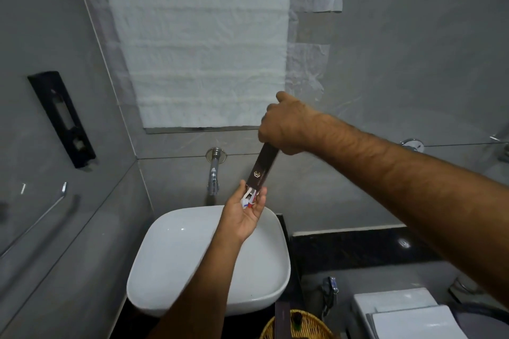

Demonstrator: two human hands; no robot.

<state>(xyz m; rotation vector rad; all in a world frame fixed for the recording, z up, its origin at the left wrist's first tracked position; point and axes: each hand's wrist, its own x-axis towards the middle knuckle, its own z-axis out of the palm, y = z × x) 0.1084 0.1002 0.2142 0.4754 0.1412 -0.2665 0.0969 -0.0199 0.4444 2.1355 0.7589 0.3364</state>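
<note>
My right hand [283, 125] grips the upper end of a long dark brown box [261, 168] with a small gold logo, tilted so its open lower end points down. Under that opening my left hand [243, 213] is cupped palm up. A small white, red and blue tube [249, 198] sticks out of the box into that palm, and the left fingers curl loosely round it. Both hands hover above the white basin [192, 261].
A chrome tap [213, 173] comes out of the grey wall behind the basin. White paper [198, 44] covers the mirror. A black holder [62, 118] hangs on the left wall above a towel rail [41, 220]. A wicker basket [297, 325] and toilet [407, 314] sit low right.
</note>
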